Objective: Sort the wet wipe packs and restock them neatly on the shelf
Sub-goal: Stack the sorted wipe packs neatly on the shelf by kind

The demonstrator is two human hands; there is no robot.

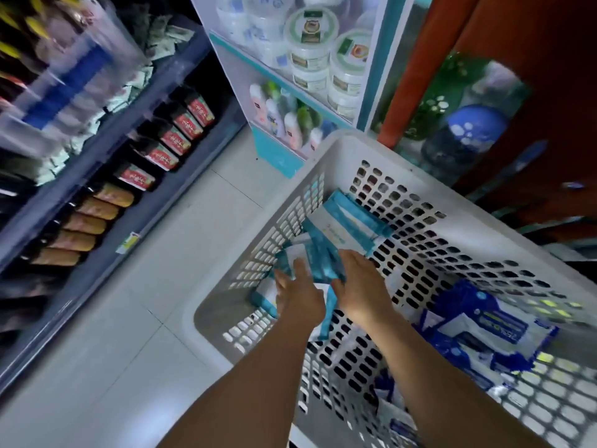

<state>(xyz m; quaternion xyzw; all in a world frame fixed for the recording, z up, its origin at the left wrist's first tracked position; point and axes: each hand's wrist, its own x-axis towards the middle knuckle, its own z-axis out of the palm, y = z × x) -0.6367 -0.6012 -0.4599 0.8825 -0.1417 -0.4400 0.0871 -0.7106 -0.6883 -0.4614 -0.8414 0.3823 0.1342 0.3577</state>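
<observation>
A white perforated plastic basket [326,150] stands on the floor and holds wet wipe packs. Teal-and-white wipe packs [349,218] lie in its far left corner. Dark blue-and-white wipe packs [484,321] are piled at its right side. Both my hands are inside the basket over the teal packs. My left hand [298,295] holds a teal pack from the left with its fingers around the edge. My right hand [361,286] grips the same bunch of teal packs [319,263] from the right. The image is blurred by motion.
A dark shelf [155,195] on the left carries rows of red-labelled and tan-labelled dark bottles. A white and teal display stand [277,153] behind the basket holds lotion bottles and round tubs. An orange panel is at the right. Pale tiled floor [155,302] lies between shelf and basket.
</observation>
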